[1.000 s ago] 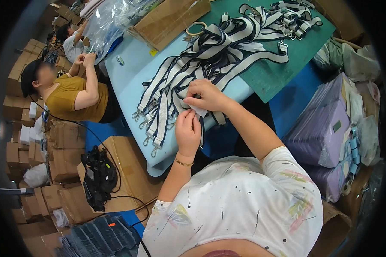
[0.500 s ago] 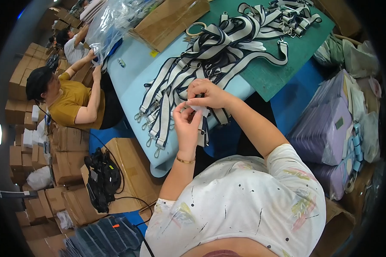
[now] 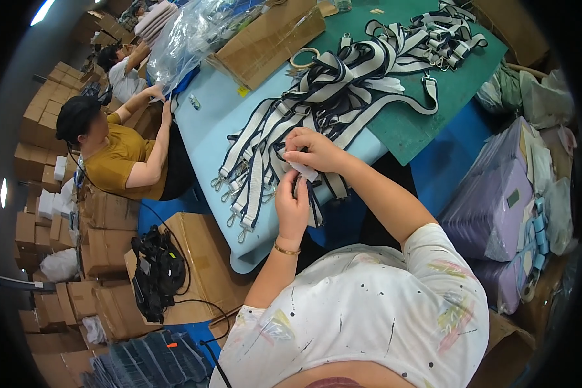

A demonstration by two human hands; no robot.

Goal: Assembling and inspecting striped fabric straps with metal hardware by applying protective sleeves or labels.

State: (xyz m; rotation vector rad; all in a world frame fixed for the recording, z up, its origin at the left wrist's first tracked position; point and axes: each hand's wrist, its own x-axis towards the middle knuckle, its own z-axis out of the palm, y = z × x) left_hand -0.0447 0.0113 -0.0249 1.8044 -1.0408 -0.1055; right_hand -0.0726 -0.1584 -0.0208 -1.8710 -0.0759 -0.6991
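In front of my chest, at the table's near edge, both hands work close together. My right hand (image 3: 311, 150), thumb and fingers pinched, holds a small white slip (image 3: 305, 171) that hangs toward my left. Just below it, my left hand (image 3: 292, 205) is closed with fingers pointing up; a dark, shiny bit shows between its fingers, too small to name. Long white webbing straps (image 3: 255, 181) with navy edges lie heaped around and beyond my hands. Metal snap hooks (image 3: 242, 235) finish the strap ends at the table's left edge.
The straps spread over a light blue table surface (image 3: 207, 139) and a green mat (image 3: 410, 139). A cardboard box (image 3: 271, 45) and a tape roll (image 3: 304, 58) stand behind. Two people sit at left, one in a mustard shirt (image 3: 126, 158). Wrapped purple panels (image 3: 485, 187) are stacked at right.
My left hand has dropped slightly away from the right, and more of the white slip shows between them. The view has shifted a little; the straps lie as before.
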